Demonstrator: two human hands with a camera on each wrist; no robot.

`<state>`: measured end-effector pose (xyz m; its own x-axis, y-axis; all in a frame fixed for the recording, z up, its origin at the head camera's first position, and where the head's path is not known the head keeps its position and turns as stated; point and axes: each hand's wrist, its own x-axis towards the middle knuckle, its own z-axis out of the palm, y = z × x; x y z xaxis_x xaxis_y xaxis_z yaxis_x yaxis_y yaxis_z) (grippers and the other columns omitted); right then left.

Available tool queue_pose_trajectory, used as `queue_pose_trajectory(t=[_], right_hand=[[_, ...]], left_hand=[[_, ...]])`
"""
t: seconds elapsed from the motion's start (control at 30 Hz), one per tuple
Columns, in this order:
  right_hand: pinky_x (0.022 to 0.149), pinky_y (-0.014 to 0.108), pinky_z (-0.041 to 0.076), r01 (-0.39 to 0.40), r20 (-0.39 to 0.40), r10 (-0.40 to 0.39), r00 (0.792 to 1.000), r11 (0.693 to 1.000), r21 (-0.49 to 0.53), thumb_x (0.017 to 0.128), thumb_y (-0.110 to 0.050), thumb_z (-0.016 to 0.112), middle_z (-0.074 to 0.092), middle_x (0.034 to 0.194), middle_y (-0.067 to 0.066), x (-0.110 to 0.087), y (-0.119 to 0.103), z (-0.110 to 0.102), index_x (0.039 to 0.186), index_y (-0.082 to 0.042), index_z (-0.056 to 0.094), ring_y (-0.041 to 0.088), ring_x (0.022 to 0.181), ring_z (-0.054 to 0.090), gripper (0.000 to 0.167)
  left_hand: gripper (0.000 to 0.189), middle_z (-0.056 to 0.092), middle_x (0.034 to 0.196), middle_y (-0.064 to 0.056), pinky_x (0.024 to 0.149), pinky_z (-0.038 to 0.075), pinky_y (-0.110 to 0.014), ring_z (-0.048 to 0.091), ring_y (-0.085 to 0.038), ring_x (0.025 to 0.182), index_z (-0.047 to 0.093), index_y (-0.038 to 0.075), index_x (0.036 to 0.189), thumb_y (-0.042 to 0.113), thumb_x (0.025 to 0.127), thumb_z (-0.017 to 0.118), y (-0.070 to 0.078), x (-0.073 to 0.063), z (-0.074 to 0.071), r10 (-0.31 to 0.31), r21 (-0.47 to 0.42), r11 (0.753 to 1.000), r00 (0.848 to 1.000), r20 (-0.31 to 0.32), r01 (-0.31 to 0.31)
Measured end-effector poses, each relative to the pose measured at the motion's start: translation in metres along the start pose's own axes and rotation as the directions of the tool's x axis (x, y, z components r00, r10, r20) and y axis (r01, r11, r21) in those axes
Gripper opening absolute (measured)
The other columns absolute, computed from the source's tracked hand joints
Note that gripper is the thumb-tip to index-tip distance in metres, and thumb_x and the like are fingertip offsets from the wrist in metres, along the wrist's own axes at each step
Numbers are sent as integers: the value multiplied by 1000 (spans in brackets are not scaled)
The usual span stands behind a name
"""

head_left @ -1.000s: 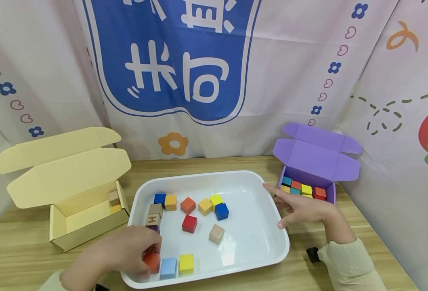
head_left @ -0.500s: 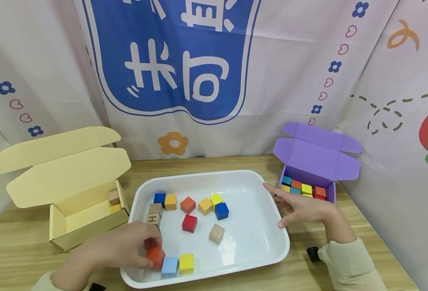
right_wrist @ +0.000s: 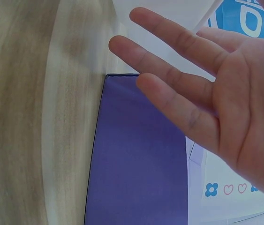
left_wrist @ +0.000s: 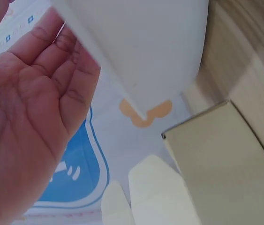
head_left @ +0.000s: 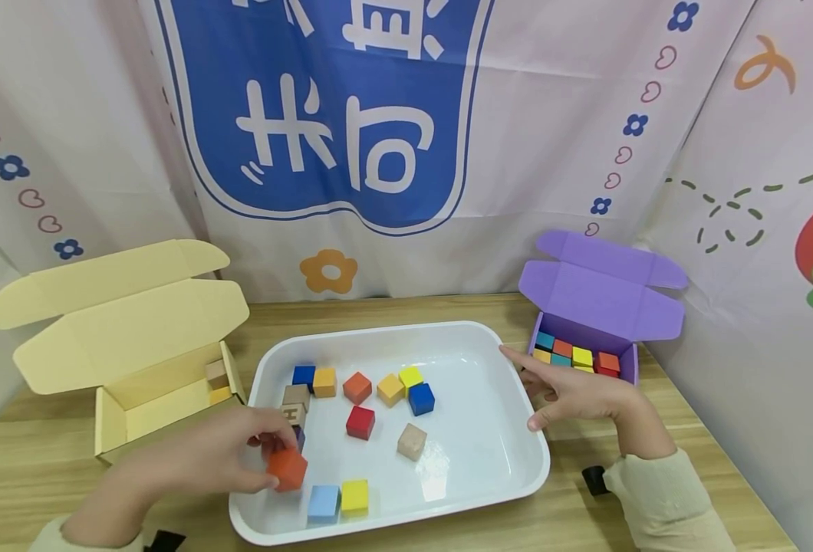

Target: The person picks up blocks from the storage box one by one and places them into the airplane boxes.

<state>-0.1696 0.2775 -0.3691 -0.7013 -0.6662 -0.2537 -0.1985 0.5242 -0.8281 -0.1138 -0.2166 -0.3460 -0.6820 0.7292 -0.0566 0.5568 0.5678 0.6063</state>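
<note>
Held block: one red-orange block (head_left: 287, 469), pinched in the left hand (head_left: 223, 452) between thumb and fingers, at the left side of the tray; if it touches the tray floor, I cannot tell
White tray (head_left: 475, 414): contains thirteen other blocks, counted as visible
Near the left hand: one purple block (head_left: 301, 438), partly hidden; behind it one block with letter H (head_left: 294, 415), then one brown block (head_left: 296, 397)
Front side of tray: two blocks side by side, one light blue block (head_left: 324, 504) and one yellow block (head_left: 354, 498)
Rest of tray: two dark blue, two orange, two of red shades, one yellow and one plain wooden block (head_left: 412, 442)
Right hand (head_left: 568, 395): fingers extended and holding nothing, index fingertip at the right rim of the tray, thumb near the same rim
Yellow box (head_left: 165, 418): one, lid raised, two blocks visible inside
Purple box (head_left: 630, 366): one, lid raised, at least seven blocks visible inside, the others hidden by the right hand
Table (head_left: 20, 475): one, wood-patterned, under the tray and both boxes
Cloth (head_left: 517, 153): white, behind the table, with one big blue panel (head_left: 220, 69) and one orange flower (head_left: 317, 276)
</note>
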Motion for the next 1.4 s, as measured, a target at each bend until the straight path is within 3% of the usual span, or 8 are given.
queue_pose_trajectory(t=[0.27,0.47,0.57,0.8,1.03,1.13,1.27,1.4], right_hand=[[110,64,33,-2,0,2,1000,1000,-6,86,-22,78,21,162,24,0,0,-2,161,-13,1,43,140,42,108],[110,65,32,6,11,-6,1000,1000,8,86,-21,78,20,162,24,1,-1,-1,161,-12,-1,44,140,41,109],[110,65,32,4,13,-4,1000,1000,13,86,-21,78,19,162,24,2,-1,0,161,-12,-1,44,141,39,109],[109,63,33,-7,6,7,1000,1000,0,86,-22,78,17,163,24,1,-2,0,161,-12,-1,45,142,37,109],[105,54,38,-3,2,3,1000,1000,-20,86,-22,78,19,162,25,1,-2,-1,161,-12,0,45,142,38,109],[106,58,37,3,6,-3,1000,1000,-14,86,-22,77,19,162,26,0,-2,-1,161,-13,-1,46,142,37,109],[107,62,35,9,7,-9,1000,1000,-10,86,-23,77,18,162,27,-2,-3,0,161,-13,-1,47,141,38,109],[106,62,36,11,10,-11,1000,1000,-8,86,-23,77,18,161,27,-1,-3,0,161,-12,-1,47,141,39,109]], left_hand=[[26,65,100,16,77,54,-22,57,1,88,67,26,104,28,82,81,-5,-11,-14,-30,15,999,996,-81,31],[30,66,98,18,75,54,-23,58,3,87,67,26,105,18,80,82,-14,-25,-22,33,97,995,982,-187,-15],[33,64,96,19,73,55,-23,58,3,85,67,28,105,17,79,84,-20,-33,-28,34,127,992,968,-247,-3],[39,66,93,17,72,51,-13,60,1,78,68,23,105,7,74,85,-40,-52,-42,8,145,988,910,-416,57],[33,64,91,19,72,46,-5,59,5,78,69,13,107,5,78,82,-66,-69,-55,-118,101,975,850,-513,197],[32,63,90,20,69,47,-7,57,7,78,69,8,109,5,80,81,-77,-74,-57,-170,82,965,832,-529,250],[32,63,89,16,65,50,-11,55,8,77,67,3,111,7,81,80,-90,-76,-58,-228,63,950,818,-528,306],[32,65,88,5,63,53,-18,53,10,75,67,1,111,9,83,79,-101,-74,-57,-256,82,936,823,-506,342]])
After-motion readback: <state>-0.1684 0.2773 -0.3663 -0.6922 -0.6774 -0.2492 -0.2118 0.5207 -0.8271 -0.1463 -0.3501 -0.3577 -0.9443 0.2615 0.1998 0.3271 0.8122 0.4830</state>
